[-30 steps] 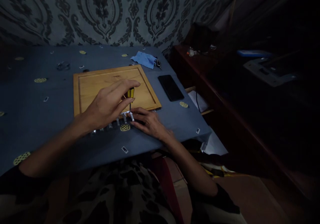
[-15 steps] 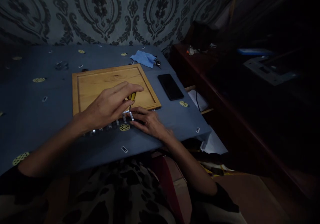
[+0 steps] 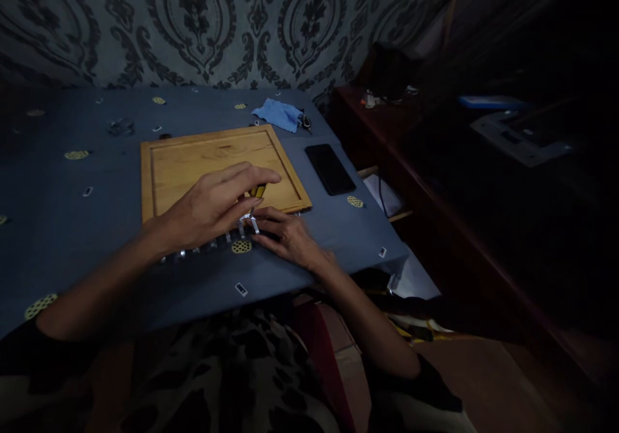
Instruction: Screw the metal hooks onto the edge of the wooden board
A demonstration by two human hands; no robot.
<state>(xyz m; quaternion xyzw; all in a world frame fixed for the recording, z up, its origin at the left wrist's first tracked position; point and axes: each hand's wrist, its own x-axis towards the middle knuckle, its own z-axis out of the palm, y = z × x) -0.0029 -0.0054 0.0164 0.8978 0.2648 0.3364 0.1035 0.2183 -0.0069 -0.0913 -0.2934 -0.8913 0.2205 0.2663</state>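
Observation:
My left hand [image 3: 207, 204] is closed round a small screwdriver [image 3: 258, 191] with a yellow and black handle, its shaft pointing down. Below its tip, a shiny U-shaped metal bracket [image 3: 255, 226] sits at the near edge of a framed wooden panel [image 3: 207, 156]. The fingers of my right hand [image 3: 290, 234] press against the bracket from the right, thumb and fingertips close to it. More small metal pieces [image 3: 213, 244] line the panel's near edge, partly hidden by my left hand. The exact contact of screwdriver and bracket is too small to make out.
A black phone [image 3: 330, 169] lies right of the panel. Behind it are a blue cloth [image 3: 276, 113] and a keyring-like item [image 3: 305, 122]. A clear round object [image 3: 120, 127] is at the back left. A dark red cabinet [image 3: 387, 143] stands beyond the table's right edge.
My left hand and the screwdriver have shifted very slightly, with the handle leaning a bit more to the right. My right hand and the bracket stay in place.

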